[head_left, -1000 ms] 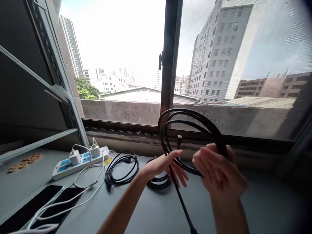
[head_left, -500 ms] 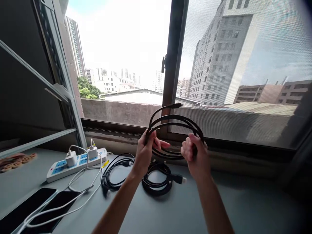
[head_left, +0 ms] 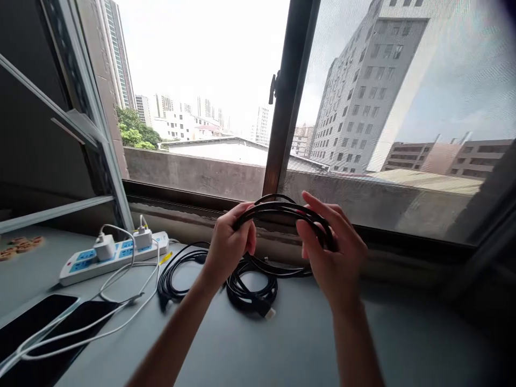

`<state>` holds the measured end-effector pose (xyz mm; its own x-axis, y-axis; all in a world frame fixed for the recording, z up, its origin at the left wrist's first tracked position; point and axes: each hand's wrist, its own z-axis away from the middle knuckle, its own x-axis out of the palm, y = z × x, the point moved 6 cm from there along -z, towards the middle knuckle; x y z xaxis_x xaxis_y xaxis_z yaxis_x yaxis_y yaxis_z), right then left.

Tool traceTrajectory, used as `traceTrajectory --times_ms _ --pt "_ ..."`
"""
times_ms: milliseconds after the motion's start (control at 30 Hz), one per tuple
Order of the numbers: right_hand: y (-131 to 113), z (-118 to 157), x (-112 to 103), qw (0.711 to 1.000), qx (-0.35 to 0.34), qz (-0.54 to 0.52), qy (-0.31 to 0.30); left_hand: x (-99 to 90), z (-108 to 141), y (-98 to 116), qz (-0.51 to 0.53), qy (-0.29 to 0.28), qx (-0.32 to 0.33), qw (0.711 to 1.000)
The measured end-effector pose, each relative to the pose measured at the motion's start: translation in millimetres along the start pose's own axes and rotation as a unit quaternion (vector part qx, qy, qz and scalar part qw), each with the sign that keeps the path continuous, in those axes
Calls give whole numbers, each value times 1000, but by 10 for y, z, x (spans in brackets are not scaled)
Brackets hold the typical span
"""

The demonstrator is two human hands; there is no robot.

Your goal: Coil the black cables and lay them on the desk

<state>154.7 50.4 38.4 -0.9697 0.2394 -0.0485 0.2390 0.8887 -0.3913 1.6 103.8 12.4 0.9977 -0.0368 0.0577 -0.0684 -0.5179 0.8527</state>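
Observation:
A coiled black cable [head_left: 278, 206] is held up above the desk between both hands. Gripping the left side of its loops is my left hand [head_left: 229, 242], with the thumb laid along them and the fingers curled behind. My right hand [head_left: 336, 244] is around the right side of the coil. Its thumb and forefinger are parted, and some fingers are hidden behind the loops. Below on the desk lie two more coiled black cables: one left of my left forearm [head_left: 173, 277], and one between the hands [head_left: 237, 303] with a plug pointing right.
A white power strip [head_left: 116, 258] with two chargers plugged in is on the left. White charging cords [head_left: 133, 322] run from it past two dark phones or tablets [head_left: 36, 328]. A metal shelf frame [head_left: 108, 150] and a window [head_left: 278, 134] stand behind the desk.
My right hand has gone from a closed fist to a looser hold, thumb and forefinger apart. The held coil has flattened, and its loose end is out of sight. The view has shifted slightly.

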Motion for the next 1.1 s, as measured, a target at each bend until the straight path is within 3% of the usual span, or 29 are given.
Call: traceTrajectory --times_ms 200,400,500,667,767,933,1100 --pt "-34 -12 -34 994 -64 92 2 48 18 -6 -6 -23 6 1000" --pt "117 -41 -116 990 -48 113 65 155 77 47 -30 -111 -11 993" --pt "222 -65 -119 990 -14 130 54 125 84 106 -68 -79 17 994" --pt "347 -68 -26 979 28 200 -40 -3 72 254 -180 14 105 978" --pt "389 -46 12 974 46 207 -73 -85 66 300 -213 53 123 968" --pt "404 15 31 976 133 132 -111 -173 66 331 -206 94 141 964" --pt "387 75 119 963 202 36 -176 -194 99 398 -216 135 223 941"
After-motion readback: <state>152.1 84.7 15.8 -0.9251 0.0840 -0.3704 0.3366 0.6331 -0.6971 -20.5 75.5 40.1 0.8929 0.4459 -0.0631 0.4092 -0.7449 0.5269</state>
